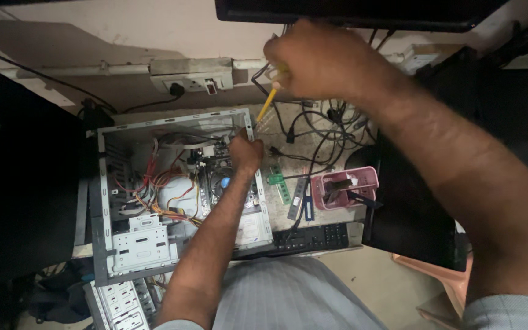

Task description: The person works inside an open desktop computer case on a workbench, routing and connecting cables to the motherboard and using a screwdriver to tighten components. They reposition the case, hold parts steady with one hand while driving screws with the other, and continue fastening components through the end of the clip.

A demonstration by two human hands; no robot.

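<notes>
The open computer case (178, 201) fills the left. The left hand (245, 153) is closed on its right rim. At one o'clock from it, the right hand (319, 61) grips a yellow screwdriver (268, 102), tip at the case's top right corner. At three o'clock sits a pink tray (344, 186).

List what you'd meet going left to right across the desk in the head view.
Open grey metal computer case → left hand at its edge → green memory stick → pink plastic tray.
</notes>
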